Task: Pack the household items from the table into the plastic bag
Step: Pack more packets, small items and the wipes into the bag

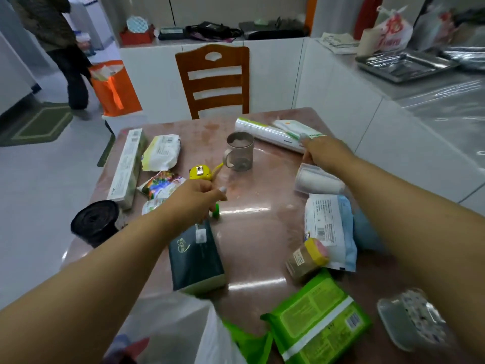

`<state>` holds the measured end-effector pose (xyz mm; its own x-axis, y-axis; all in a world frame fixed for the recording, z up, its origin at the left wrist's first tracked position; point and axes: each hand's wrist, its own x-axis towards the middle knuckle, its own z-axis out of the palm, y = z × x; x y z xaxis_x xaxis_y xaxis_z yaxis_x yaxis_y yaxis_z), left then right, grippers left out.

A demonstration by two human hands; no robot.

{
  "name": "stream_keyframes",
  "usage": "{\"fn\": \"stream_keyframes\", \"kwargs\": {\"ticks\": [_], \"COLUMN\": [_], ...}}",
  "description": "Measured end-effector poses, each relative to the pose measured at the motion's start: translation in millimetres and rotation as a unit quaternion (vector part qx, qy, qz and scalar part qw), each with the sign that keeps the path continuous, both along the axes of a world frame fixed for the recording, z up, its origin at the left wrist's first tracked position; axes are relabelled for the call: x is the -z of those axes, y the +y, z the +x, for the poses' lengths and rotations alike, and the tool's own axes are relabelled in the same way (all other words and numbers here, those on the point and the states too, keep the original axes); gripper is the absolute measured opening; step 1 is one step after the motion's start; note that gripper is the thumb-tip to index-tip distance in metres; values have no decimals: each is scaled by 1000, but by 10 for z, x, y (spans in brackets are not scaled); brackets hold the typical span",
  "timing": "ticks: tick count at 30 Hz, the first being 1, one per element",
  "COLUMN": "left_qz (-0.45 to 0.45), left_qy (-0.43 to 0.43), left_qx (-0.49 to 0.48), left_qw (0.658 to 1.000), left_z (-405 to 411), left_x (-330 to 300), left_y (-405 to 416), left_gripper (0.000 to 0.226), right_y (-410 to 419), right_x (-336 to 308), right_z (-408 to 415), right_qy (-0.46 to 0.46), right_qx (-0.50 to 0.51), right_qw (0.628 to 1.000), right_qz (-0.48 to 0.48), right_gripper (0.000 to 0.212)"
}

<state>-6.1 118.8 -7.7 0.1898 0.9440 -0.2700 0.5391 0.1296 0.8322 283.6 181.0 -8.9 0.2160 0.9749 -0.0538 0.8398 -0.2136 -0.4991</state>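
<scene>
My left hand (196,196) hovers over the pink-brown table (258,227), fingers curled round a small green item (215,213) that peeks out below it. A yellow tape measure (200,173) lies just beyond, a dark green tissue pack (195,258) just nearer. My right hand (324,151) reaches to the far right and holds the near end of a white roll (267,133), index finger over it and thumb under; this area is blurred. A green-and-white pack (295,127) lies on the roll. The translucent plastic bag (178,329) sits at the near edge.
Also on the table are a clear mug (240,151), a long white box (126,166), a black bag roll (95,222), stacked cups (317,182), a yellow-lidded jar (307,256) and green wipes (317,319). A wooden chair (214,80) stands beyond. A person with an orange bag (115,88) is far left.
</scene>
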Motion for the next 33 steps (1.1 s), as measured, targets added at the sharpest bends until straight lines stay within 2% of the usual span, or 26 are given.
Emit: {"fn": "stream_keyframes", "kwargs": {"ticks": [2,4,7,10,12,15,18,20,22,25,27,28,31,33], "left_qz": [-11,-18,-28,-43,-51,-61,-73,-110,-164,-248,-301,-310,-316,-346], "left_qy": [-13,-28,-38,-47,-43,-43,-53,-103,-190,-337,-422,-435,-357,-325], "left_qx": [-5,-11,-19,-28,-27,-18,-34,-69,-111,-135,-121,-124,-165,-156], "left_qw": [1000,999,999,998,997,997,995,986,962,898,847,836,864,866], "left_z": [95,184,303,402,450,510,536,561,612,652,665,682,770,796], "left_x": [97,210,371,521,589,630,628,596,505,361,281,247,233,240], "left_y": [150,288,454,576,627,647,664,684,670,601,522,473,233,77], "left_gripper": [28,28,30,30,30,30,28,29,33,52,69,68,39,18], "right_y": [248,426,654,819,899,952,872,688,403,-91,-491,-684,-1239,-1490], "right_x": [33,85,238,438,562,572,272,-42,-362,-566,-455,-348,-208,-260], "right_z": [111,205,290,345,375,358,260,150,-34,-412,-656,-756,-988,-1043], "right_qy": [-45,-48,-79,-133,-142,-144,-134,-125,-141,-247,-271,-256,-163,-95], "right_qx": [27,60,45,38,35,34,34,44,49,-35,-98,-126,-226,-265], "right_qw": [998,996,993,984,980,983,989,991,988,967,957,957,960,959], "right_qz": [-27,-49,-69,-115,-133,-107,-49,-5,37,43,46,46,19,-18], "right_gripper": [59,56,52,72,74,58,48,44,49,48,35,32,38,43]}}
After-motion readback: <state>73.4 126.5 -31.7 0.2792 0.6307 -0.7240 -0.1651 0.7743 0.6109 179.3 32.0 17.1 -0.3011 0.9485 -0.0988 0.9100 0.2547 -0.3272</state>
